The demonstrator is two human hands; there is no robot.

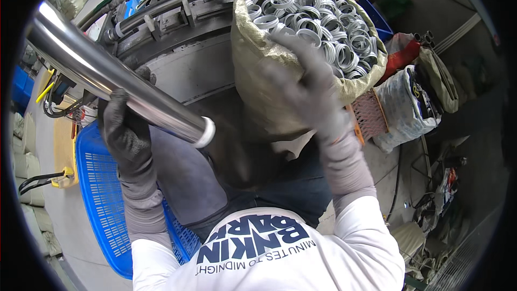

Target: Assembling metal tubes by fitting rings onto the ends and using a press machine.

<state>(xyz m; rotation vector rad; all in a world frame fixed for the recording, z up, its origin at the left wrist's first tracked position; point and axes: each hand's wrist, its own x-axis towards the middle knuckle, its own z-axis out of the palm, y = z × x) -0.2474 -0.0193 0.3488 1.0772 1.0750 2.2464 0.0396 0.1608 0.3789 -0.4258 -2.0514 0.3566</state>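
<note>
My left hand (125, 124), in a dark grey glove, grips a long shiny metal tube (97, 70) that slants from the upper left down toward the middle. A white ring cap (205, 132) sits on the tube's near end. My right hand (307, 83), also gloved, reaches over the rim of a woven sack (258, 91) filled with several white and silver rings (318, 16). Its fingers rest at the edge of the ring pile; I cannot tell whether they hold a ring.
A blue plastic crate (99, 194) stands at my lower left. A dark machine with hoses and pipes (161, 16) fills the upper middle. Bags (409, 102), an orange mesh piece (369, 114) and cables lie on the floor to the right.
</note>
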